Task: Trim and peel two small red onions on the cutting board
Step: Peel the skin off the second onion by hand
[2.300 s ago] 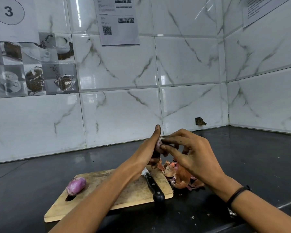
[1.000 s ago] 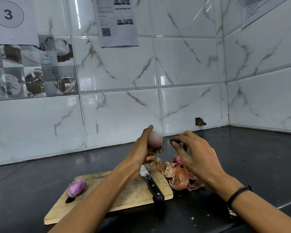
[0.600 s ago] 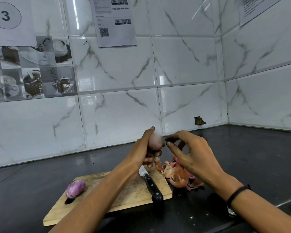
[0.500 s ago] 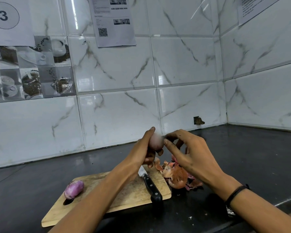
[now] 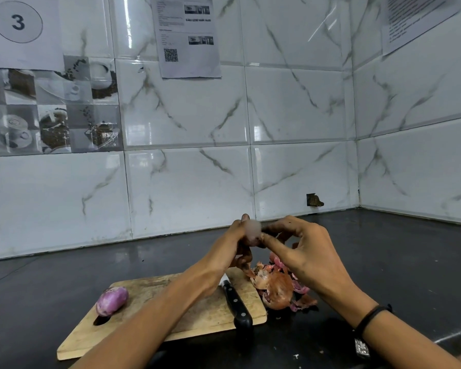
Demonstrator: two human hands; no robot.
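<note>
Two onions are in play. A purple onion (image 5: 111,300) lies on the left end of the cutting board (image 5: 149,291), its long axis running from near left to far right. A pale onion (image 5: 252,231) is held up in the air above the board's far right corner. The left hand (image 5: 232,246) grips it from the left with curled fingers. Its long axis looks roughly upright, though it is too blurred to be sure. The right hand (image 5: 306,249) sits just to its right, thumb and forefinger pinched onto the onion's right flank. Any remaining skin would likely come away rightward, toward the peel pile (image 5: 277,288) on the worktop (image 5: 397,275) beside the board. A second ago the right hand stood off to the right with a clear gap; now its fingertips meet the onion. The purple onion and the knife (image 5: 237,307) lie where they did.
</note>
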